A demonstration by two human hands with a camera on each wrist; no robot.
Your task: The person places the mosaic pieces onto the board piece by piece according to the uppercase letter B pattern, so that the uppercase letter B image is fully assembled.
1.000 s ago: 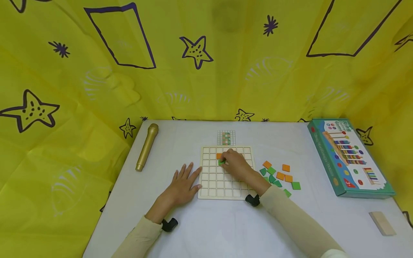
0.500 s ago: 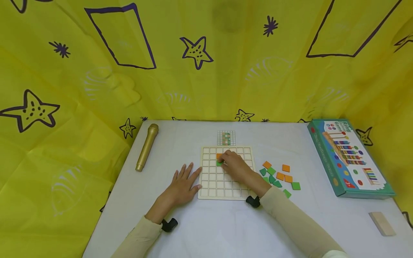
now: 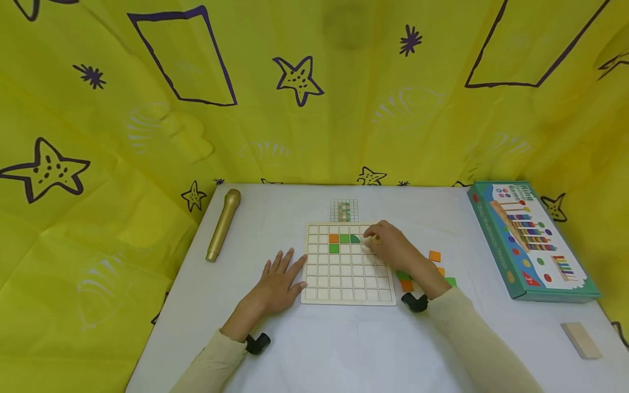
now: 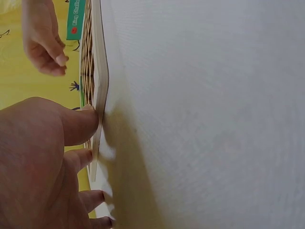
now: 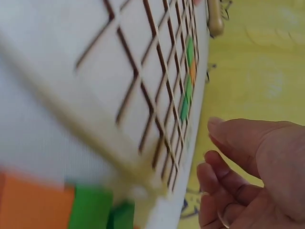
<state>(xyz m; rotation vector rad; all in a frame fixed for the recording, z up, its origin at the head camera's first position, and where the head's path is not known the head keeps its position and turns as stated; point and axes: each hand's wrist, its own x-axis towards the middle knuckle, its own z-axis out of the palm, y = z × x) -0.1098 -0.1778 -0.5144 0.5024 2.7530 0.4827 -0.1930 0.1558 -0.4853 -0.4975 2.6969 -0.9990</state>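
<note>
A pale grid board (image 3: 349, 281) lies flat on the white table. In one row of it sit an orange square tile (image 3: 333, 238), a green square tile (image 3: 344, 238) and a dark green quarter-round tile (image 3: 355, 239). Below the orange one is another green square tile (image 3: 334, 249). My right hand (image 3: 391, 244) hovers over the board's right side, fingers loosely bent; the right wrist view shows nothing between thumb and fingers. My left hand (image 3: 276, 285) rests spread on the table, its thumb (image 4: 81, 126) touching the board's left edge.
Loose orange tiles (image 3: 434, 256) and green ones lie right of the board, partly hidden by my right arm. A small pattern card (image 3: 344, 210) lies behind the board. A gold microphone (image 3: 224, 224) is at left, a game box (image 3: 533, 240) and wooden block (image 3: 582, 340) at right.
My right hand has let go of the lower green square tile in its cell and moved right. The tiles it covered now show. My left hand has stayed still.
</note>
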